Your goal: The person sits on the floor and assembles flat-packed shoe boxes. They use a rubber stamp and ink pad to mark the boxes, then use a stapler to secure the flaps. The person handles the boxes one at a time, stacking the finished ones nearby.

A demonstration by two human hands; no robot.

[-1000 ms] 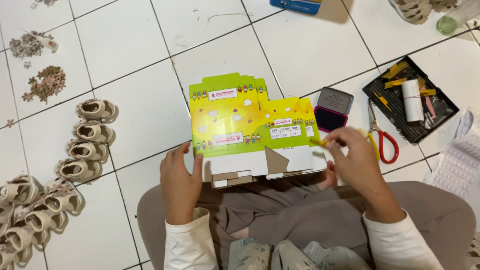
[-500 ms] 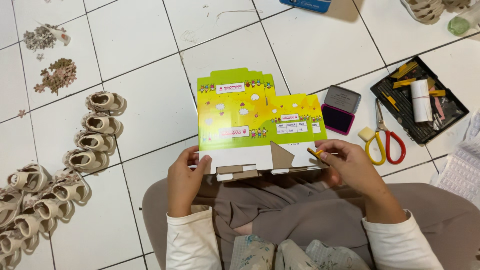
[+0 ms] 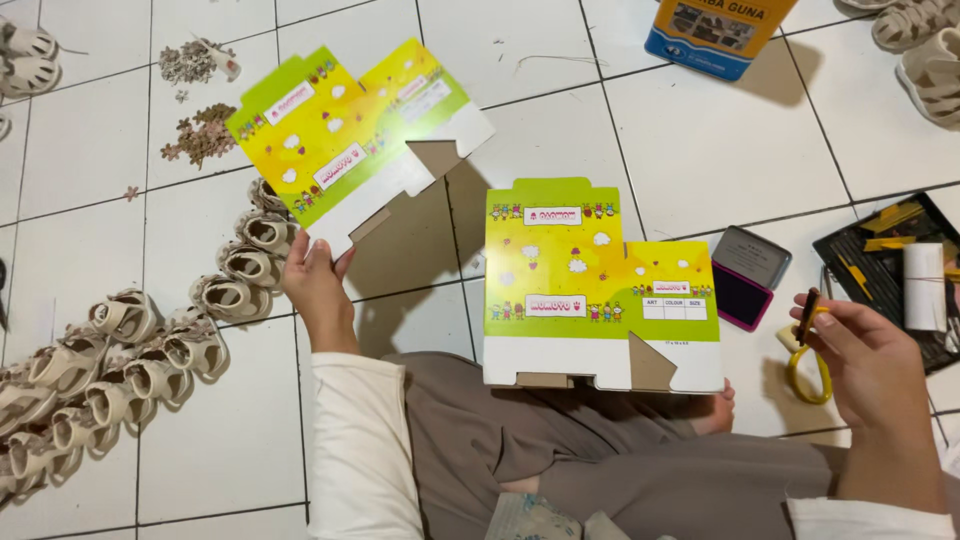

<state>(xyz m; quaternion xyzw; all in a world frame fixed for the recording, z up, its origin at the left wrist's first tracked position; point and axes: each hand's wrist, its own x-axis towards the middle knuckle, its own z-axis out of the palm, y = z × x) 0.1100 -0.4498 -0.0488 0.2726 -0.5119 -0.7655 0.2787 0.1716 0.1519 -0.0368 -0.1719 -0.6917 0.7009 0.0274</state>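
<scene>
Since half a second ago, the left hand [image 3: 318, 285] has lifted one flat yellow-green carton blank [image 3: 352, 135] off the stack and swung it out to the left, above the row of small beige sandals [image 3: 150, 345]. Its fingers pinch the blank's lower white corner. A second carton blank [image 3: 597, 285] lies across the person's lap and the tiled floor [image 3: 560, 120]. The right hand [image 3: 868, 365], fingers closed, grips what looks like a small dark stamp [image 3: 808, 312], near the open ink pad [image 3: 748, 276] and scissors [image 3: 808, 365].
</scene>
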